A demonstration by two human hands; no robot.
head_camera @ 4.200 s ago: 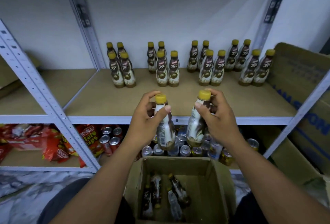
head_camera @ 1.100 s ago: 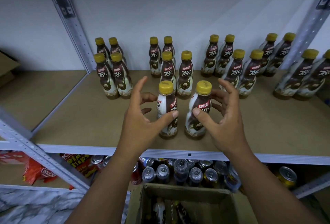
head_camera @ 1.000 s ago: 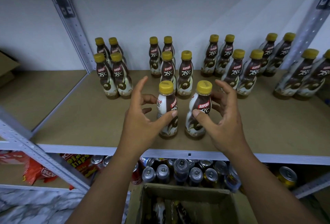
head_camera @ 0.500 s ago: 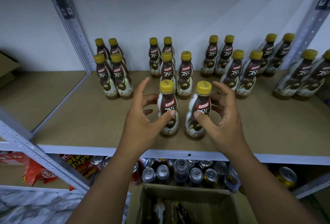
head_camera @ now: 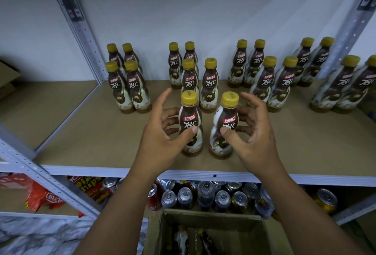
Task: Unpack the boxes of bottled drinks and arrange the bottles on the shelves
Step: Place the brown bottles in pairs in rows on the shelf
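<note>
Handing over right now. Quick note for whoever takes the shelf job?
Left hand: pinches left front bottle, which stands upright on the shelf.
Right hand: likewise pinches right front bottle, upright beside it.
Done: clusters of bottles stand behind.
Left: release both, then shelve the remaining bottles from the box below.

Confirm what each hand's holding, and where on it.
Left hand pinches the left Kopiko bottle at its label; right hand the right Kopiko bottle likewise.
</note>
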